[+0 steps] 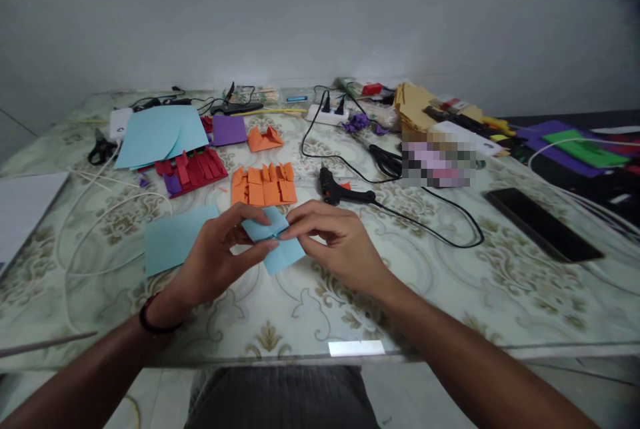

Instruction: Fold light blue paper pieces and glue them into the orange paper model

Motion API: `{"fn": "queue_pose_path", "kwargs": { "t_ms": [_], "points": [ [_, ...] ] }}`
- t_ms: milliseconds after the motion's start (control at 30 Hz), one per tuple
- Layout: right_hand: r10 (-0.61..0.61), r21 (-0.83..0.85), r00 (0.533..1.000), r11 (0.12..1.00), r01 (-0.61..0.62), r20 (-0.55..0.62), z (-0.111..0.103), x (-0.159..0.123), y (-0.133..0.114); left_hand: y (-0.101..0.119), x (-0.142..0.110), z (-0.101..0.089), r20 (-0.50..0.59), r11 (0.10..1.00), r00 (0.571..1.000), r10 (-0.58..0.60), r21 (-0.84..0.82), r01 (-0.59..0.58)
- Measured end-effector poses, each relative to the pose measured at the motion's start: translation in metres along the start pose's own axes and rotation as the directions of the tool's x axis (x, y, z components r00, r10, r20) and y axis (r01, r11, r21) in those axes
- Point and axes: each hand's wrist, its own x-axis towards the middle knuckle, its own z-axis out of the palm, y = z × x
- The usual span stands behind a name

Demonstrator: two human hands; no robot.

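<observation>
A small light blue folded paper piece (280, 250) is held just above the table between both hands. My left hand (220, 255) pinches its left side with fingers curled around it. My right hand (335, 242) pinches its right side, fingertips pressed together on a fold. A flat light blue paper sheet (173, 239) lies on the table just left of my left hand. Behind the hands sits a row of orange folded paper pieces (264, 185).
Red folded pieces (195, 170), a purple sheet (229, 129), a large blue sheet (157, 135) and scissors (100, 147) lie at the back left. A black glue gun (343, 192) with its cable, other scissors (386, 159), a power strip (327, 114) and a dark phone (543, 222) lie to the right.
</observation>
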Motion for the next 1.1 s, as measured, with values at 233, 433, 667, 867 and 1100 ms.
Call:
{"fn": "queue_pose_path", "kwargs": {
  "t_ms": [233,433,667,867,1100],
  "points": [
    [0.103,0.121,0.991,0.986,-0.112,0.079,0.003,0.0,-0.005,-0.008,-0.001,0.001,0.013,0.997,1.0,-0.029,-0.074,0.029],
    [0.305,0.193,0.952,0.934,-0.301,0.011,0.01,-0.001,0.0,-0.005,0.0,0.001,0.05,0.995,0.996,-0.068,-0.063,0.071],
    [0.306,0.31,0.948,0.912,-0.267,-0.084,0.015,-0.002,0.003,0.002,0.001,0.002,0.028,0.937,0.997,-0.073,0.343,0.06],
    [0.225,0.215,0.963,0.958,-0.191,-0.149,0.021,-0.005,0.008,-0.003,-0.003,0.008,-0.01,0.917,0.997,-0.08,0.39,0.077],
    [0.192,0.003,0.967,0.981,-0.194,-0.168,0.022,-0.008,0.005,0.0,-0.006,0.012,-0.015,0.95,0.996,-0.083,0.3,0.084]
  ]
}}
